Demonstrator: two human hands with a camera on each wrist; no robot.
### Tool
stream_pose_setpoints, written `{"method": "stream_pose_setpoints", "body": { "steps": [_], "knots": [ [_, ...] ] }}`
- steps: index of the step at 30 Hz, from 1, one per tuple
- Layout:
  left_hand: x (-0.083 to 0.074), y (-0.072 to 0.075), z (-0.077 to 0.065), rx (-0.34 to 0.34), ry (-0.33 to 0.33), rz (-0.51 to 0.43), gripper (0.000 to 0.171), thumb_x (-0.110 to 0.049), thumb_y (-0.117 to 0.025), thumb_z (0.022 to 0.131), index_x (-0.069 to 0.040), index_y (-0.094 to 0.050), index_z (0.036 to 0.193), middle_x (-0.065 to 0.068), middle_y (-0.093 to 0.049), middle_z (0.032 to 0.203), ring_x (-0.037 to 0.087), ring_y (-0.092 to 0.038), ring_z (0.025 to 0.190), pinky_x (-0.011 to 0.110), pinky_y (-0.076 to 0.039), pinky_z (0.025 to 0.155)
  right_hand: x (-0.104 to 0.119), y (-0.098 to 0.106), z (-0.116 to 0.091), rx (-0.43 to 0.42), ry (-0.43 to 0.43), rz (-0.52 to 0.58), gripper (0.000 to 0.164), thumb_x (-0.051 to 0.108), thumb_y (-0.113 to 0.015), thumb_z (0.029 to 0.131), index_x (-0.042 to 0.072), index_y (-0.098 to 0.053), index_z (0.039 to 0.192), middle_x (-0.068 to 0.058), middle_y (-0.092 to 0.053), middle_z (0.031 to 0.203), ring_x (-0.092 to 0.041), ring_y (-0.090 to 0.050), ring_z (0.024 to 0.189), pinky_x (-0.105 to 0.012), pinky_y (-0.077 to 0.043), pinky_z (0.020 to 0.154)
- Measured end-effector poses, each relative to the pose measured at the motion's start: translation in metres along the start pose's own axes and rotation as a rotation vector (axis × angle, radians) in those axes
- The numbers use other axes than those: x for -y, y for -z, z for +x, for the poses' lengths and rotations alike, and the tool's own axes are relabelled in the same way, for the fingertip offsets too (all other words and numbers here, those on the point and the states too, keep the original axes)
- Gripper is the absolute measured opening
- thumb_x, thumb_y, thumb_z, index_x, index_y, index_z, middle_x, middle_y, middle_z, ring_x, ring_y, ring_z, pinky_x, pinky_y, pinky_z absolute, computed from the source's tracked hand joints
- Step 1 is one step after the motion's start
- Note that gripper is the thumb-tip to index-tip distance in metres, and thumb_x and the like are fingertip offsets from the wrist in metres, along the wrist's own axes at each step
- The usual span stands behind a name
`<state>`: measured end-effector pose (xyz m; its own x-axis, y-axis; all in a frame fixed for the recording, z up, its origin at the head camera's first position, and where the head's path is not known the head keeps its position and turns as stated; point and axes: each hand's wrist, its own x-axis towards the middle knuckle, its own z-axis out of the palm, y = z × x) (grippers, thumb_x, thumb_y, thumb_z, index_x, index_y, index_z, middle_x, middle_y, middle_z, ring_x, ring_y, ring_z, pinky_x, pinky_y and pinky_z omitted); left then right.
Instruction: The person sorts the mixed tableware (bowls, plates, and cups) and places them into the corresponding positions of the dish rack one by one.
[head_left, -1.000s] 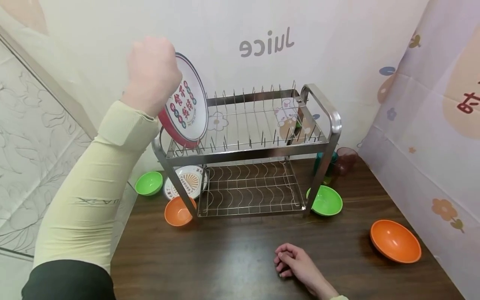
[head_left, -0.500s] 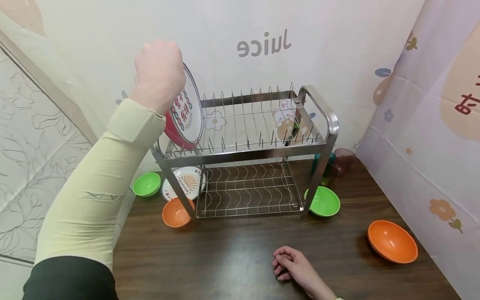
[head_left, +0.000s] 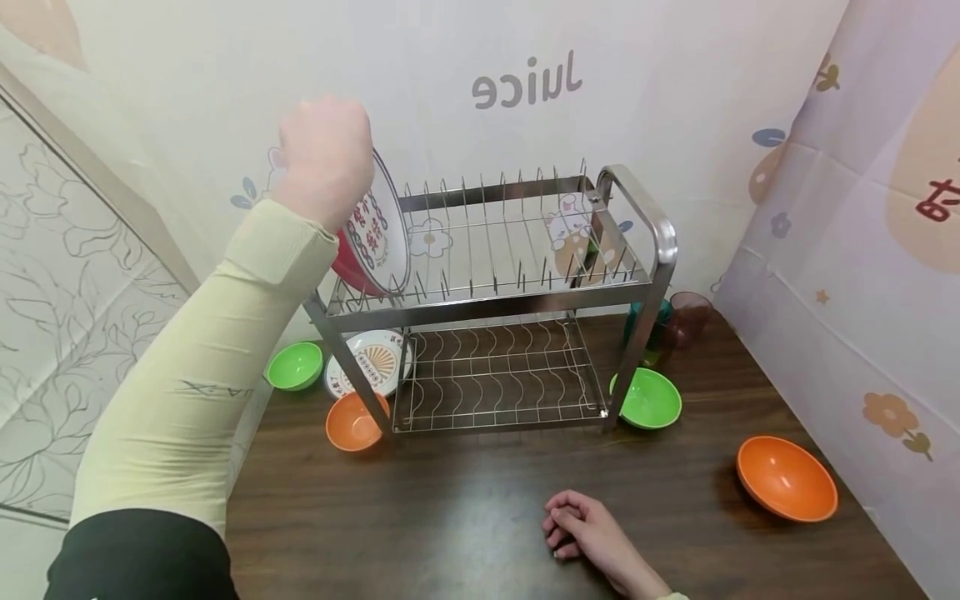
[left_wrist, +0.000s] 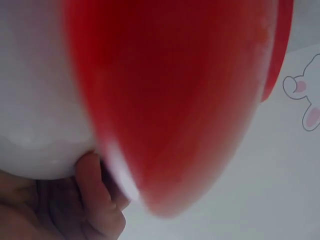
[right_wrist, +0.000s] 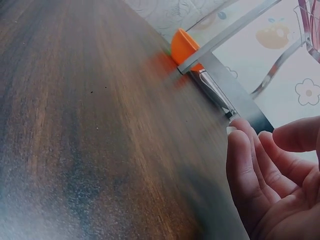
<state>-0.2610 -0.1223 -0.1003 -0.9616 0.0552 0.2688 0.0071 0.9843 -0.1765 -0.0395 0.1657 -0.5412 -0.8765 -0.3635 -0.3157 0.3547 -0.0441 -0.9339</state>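
Observation:
My left hand (head_left: 326,158) grips the upper rim of a plate (head_left: 386,237), white inside with printed red characters and red outside. The plate stands tilted on edge among the wires at the left end of the dish rack's (head_left: 480,312) upper tier. Close up in the left wrist view, the plate's red outside (left_wrist: 175,100) fills the middle, and curled fingers (left_wrist: 92,185) show at its lower left; the thumb cannot be made out. Over the table in front of the rack, my right hand (head_left: 596,533) has loosely curled fingers and holds nothing.
Left of the rack are a green bowl (head_left: 295,367), a patterned white plate (head_left: 378,362) and an orange bowl (head_left: 354,423). To its right stand another green bowl (head_left: 651,400), a teal cup (head_left: 651,323), a reddish cup (head_left: 688,317) and a larger orange bowl (head_left: 787,479).
My left hand has come down and slightly right with the plate, which now sits lower and more upright at the rack's left end. The right hand has stayed nearly still.

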Motion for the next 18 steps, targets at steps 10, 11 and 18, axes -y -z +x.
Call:
{"method": "stream_pose_setpoints", "body": {
  "steps": [10, 11, 18],
  "knots": [
    [0.0017, -0.0078, 0.0008, -0.003, -0.038, 0.009, 0.021, -0.002, -0.042, 0.088, -0.004, -0.063, 0.087, 0.013, -0.057, 0.082, 0.029, -0.054, 0.073, 0.045, -0.052, 0.053, -0.0032, -0.0018, 0.0004, 0.014, -0.025, 0.008, 0.029, 0.013, -0.053, 0.101, -0.013, -0.051, 0.116, -0.014, -0.066, 0.095, -0.020, -0.065, 0.079, -0.031, -0.057, 0.064],
    [0.0024, -0.0085, 0.0006, 0.001, -0.048, 0.003, 0.019, -0.002, -0.043, 0.087, -0.005, -0.061, 0.085, 0.013, -0.056, 0.081, 0.029, -0.053, 0.072, 0.044, -0.050, 0.051, -0.0034, -0.0020, 0.0003, 0.016, -0.027, 0.009, 0.029, 0.013, -0.053, 0.101, -0.013, -0.051, 0.116, -0.013, -0.066, 0.095, -0.020, -0.065, 0.079, -0.031, -0.056, 0.064],
    [0.0091, -0.0066, -0.0022, 0.059, -0.056, -0.044, 0.012, -0.004, -0.044, 0.086, -0.005, -0.056, 0.083, 0.014, -0.054, 0.081, 0.031, -0.053, 0.073, 0.042, -0.049, 0.051, -0.0031, -0.0025, -0.0007, 0.013, -0.036, 0.009, 0.030, 0.013, -0.053, 0.101, -0.013, -0.051, 0.116, -0.013, -0.066, 0.095, -0.020, -0.065, 0.080, -0.031, -0.056, 0.065]
  ]
}}
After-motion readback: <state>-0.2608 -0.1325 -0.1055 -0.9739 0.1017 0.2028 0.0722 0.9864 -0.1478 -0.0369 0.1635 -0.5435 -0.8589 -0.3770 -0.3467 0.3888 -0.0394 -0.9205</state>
